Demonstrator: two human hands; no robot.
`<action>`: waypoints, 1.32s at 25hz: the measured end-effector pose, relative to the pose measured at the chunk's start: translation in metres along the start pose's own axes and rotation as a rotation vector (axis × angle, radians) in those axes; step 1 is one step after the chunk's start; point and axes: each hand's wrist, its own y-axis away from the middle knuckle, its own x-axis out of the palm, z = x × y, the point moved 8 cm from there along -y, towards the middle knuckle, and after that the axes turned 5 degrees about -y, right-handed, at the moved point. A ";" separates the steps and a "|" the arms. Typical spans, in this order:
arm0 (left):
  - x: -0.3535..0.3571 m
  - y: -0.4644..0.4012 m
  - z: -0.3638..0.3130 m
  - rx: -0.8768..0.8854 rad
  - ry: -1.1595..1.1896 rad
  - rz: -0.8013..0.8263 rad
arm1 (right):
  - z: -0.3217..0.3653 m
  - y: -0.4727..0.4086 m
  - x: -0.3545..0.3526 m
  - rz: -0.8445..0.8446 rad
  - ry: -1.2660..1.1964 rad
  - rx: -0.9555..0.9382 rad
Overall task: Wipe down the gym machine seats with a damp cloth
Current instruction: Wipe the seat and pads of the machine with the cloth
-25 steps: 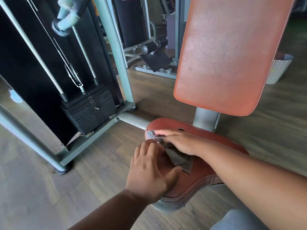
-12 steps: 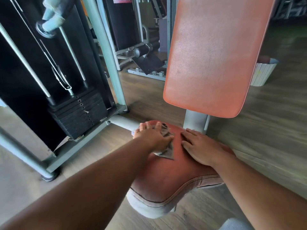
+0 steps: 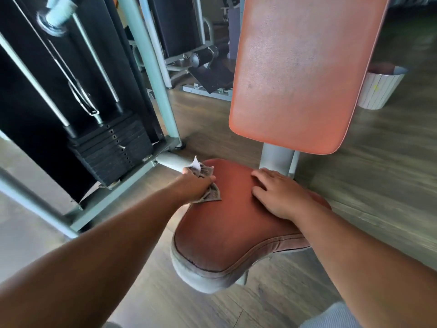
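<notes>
A worn red padded seat sits low in the middle of the head view, under an upright red backrest. My left hand grips a crumpled grey cloth at the seat's far left edge; part of the cloth sticks up above my fingers. My right hand lies flat on the seat's far right part, fingers straight and spread, holding nothing.
A black weight stack with steel guide rods stands in a grey frame at left. The seat post rises behind the seat. A white ribbed bin stands on the wooden floor at right. Another machine stands behind.
The cloth passed from my right hand to my left. My left hand has carried it to the seat's far left edge, and my right hand now lies flat on the seat's right side.
</notes>
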 end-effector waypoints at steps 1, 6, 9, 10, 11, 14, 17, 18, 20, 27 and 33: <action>0.005 0.017 0.006 0.013 -0.006 0.028 | -0.001 -0.001 0.002 0.013 -0.004 0.009; 0.003 0.114 0.025 0.224 -0.101 0.031 | -0.003 -0.001 0.002 0.029 -0.001 0.015; 0.008 0.170 0.045 0.409 -0.178 -0.085 | -0.005 -0.001 0.005 0.042 0.002 0.023; 0.014 0.180 0.052 0.499 -0.210 -0.102 | -0.005 -0.001 0.004 0.041 0.004 0.020; 0.019 0.184 0.059 0.591 -0.267 -0.122 | -0.005 0.000 0.004 0.041 0.002 0.022; 0.025 0.176 0.060 0.859 -0.524 -0.287 | -0.008 0.002 0.004 0.044 -0.001 0.040; 0.028 0.172 0.038 1.020 -0.672 -0.308 | -0.010 0.001 0.006 0.058 -0.012 0.058; 0.029 0.172 0.032 1.033 -0.710 -0.281 | -0.009 0.001 0.006 0.059 -0.013 0.057; 0.030 0.176 0.023 1.049 -0.765 -0.246 | -0.009 -0.001 0.005 0.066 -0.028 0.064; 0.060 0.186 -0.026 0.794 -0.936 -0.149 | -0.015 0.000 0.003 0.063 -0.208 0.131; 0.112 0.146 -0.101 0.611 -0.948 0.008 | -0.025 0.002 -0.005 -0.009 -0.547 0.198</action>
